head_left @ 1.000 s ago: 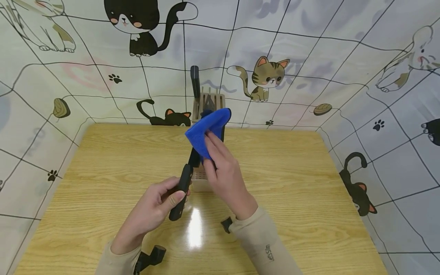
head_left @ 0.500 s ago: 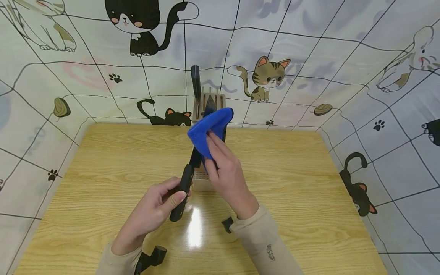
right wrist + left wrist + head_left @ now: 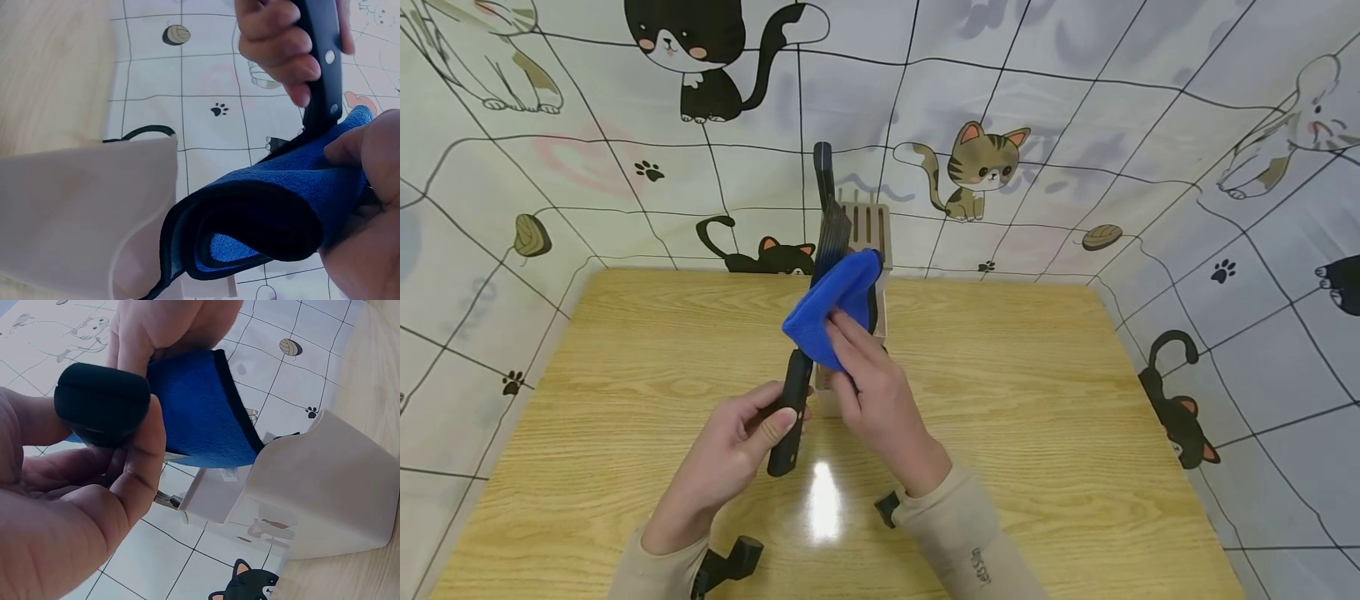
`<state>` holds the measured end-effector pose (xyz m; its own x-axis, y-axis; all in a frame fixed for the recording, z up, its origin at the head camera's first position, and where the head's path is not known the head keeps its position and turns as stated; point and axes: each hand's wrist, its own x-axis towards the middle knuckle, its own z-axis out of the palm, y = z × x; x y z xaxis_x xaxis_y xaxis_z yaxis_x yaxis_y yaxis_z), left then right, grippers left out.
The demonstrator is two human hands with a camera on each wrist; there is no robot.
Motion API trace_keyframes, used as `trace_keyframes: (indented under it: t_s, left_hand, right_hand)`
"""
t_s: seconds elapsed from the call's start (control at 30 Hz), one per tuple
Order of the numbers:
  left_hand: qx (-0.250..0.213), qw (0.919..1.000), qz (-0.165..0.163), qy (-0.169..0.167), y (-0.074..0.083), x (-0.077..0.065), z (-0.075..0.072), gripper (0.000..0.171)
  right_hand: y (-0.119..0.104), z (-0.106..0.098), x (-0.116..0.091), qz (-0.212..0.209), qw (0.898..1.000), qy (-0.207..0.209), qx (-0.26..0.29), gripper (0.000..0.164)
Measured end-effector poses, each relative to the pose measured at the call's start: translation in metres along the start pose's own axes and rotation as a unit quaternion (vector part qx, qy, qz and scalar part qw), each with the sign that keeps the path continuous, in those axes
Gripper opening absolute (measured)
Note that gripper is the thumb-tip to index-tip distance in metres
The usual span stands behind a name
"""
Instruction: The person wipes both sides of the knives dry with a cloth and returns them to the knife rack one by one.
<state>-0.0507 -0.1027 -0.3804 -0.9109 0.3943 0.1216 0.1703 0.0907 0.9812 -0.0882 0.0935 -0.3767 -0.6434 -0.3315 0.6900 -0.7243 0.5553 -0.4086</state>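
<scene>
A kitchen knife (image 3: 832, 237) with a dark blade slants upward in the head view, its tip showing past a blue cloth (image 3: 831, 312). My left hand (image 3: 733, 437) grips its black handle (image 3: 103, 403), thumb along the side. Rivets on that handle (image 3: 319, 56) show in the right wrist view. My right hand (image 3: 883, 400) pinches the folded, black-edged cloth (image 3: 269, 181) round the blade just above the handle. The cloth hides the middle of the blade. Behind both hands stands a pale slotted knife holder (image 3: 872, 225), partly covered by the cloth.
Another black handle (image 3: 823, 171) sticks up from the holder's left side. The holder stands at the back of the wooden table (image 3: 1015, 417), against a cat-print wall covering (image 3: 1060, 200). Black wrist mounts (image 3: 737, 558) sit at both sleeves.
My right hand has slid the cloth down and left toward the handle, so more blade shows above it. The knife has swung left and stands a little steeper.
</scene>
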Motion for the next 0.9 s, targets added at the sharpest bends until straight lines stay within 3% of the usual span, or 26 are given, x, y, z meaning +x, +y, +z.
trace_keyframes:
  t_s: [0.37, 0.63, 0.9]
  left_hand:
    - [-0.008, 0.9994, 0.029, 0.015, 0.004, -0.002, 0.0, 0.019]
    - [0.002, 0.9997, 0.016, 0.019, 0.006, -0.002, 0.002, 0.019]
    - [0.011, 0.9993, 0.001, 0.036, 0.007, -0.002, 0.002, 0.024]
  right_hand:
    - [-0.004, 0.004, -0.009, 0.024, 0.999, -0.022, -0.008, 0.04]
    - [-0.005, 0.001, -0.01, 0.048, 0.998, -0.027, -0.021, 0.04]
    - [-0.012, 0.0, -0.013, 0.045, 0.998, -0.036, 0.012, 0.04]
